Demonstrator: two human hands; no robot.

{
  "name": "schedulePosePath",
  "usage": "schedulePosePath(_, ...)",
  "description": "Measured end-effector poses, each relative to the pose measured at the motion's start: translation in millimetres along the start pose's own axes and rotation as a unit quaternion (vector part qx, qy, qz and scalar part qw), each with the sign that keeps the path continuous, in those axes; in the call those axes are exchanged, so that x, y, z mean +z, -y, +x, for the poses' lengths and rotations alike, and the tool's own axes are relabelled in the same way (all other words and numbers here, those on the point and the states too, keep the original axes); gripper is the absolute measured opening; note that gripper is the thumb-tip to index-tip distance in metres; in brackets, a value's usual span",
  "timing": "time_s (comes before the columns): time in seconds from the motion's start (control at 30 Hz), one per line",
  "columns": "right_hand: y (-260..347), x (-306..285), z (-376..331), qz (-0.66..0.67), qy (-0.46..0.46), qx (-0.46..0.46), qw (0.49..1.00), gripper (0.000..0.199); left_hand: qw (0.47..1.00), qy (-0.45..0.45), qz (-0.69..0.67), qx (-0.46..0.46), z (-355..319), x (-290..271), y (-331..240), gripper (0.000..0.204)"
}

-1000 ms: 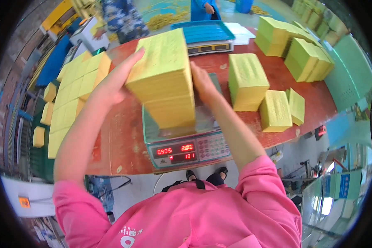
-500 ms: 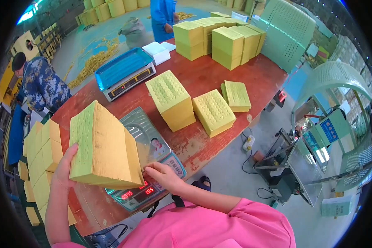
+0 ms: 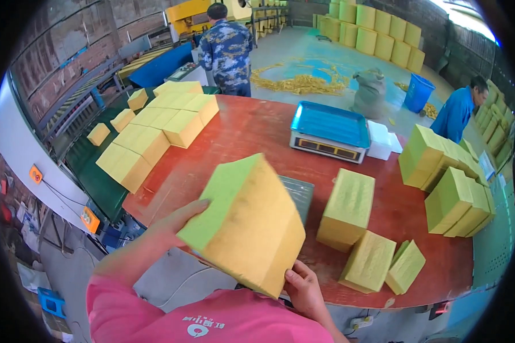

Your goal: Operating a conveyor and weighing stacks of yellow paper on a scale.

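Left hand (image 3: 181,218), right hand (image 3: 304,287): fingers grasping tilted, smudge-sided yellow block (image 3: 256,228); ridged-top blocks (image 3: 349,197) on red worktop (image 3: 243,131); shallow blue tray (image 3: 331,126); lumpy grey sack (image 3: 369,94), contents hidden

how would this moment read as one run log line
left hand: holds yellow stack | right hand: at stack's lower corner | stack: tilted | nearby: red table, blue-topped scale

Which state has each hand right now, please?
Left hand: holding the tilted yellow stack at its left side.
Right hand: holding the same stack near its lower right corner.
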State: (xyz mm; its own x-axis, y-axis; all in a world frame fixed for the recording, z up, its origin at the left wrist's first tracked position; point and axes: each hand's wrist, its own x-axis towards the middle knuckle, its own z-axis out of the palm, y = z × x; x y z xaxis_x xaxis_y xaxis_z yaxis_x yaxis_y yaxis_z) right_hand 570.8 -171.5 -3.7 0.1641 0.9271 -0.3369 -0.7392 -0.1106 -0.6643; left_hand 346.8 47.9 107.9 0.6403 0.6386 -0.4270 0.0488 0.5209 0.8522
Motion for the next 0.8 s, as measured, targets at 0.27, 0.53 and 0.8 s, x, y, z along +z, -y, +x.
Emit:
schedulePosePath(0.27, 164.0, -78.9, -49.5, -0.112, 0.045, -0.124, 0.985, 0.043, 0.986, -0.134, 0.046, 0.085, 11.8, 120.6, 5.1, 0.047)
schedulePosePath(0.53, 269.8, -279.1, -35.2, 0.063, -0.138, -0.223, 0.963, 0.038, 0.982, 0.180, 0.001, 0.049, 174.3, 411.7, 36.4, 0.052)
schedulePosePath(0.8, 302.7, -394.8, 23.5, 0.117, -0.261, -0.158, 0.945, 0.043, 0.963, 0.251, 0.080, -0.064, 319.1, 485.3, 68.3, 0.062)
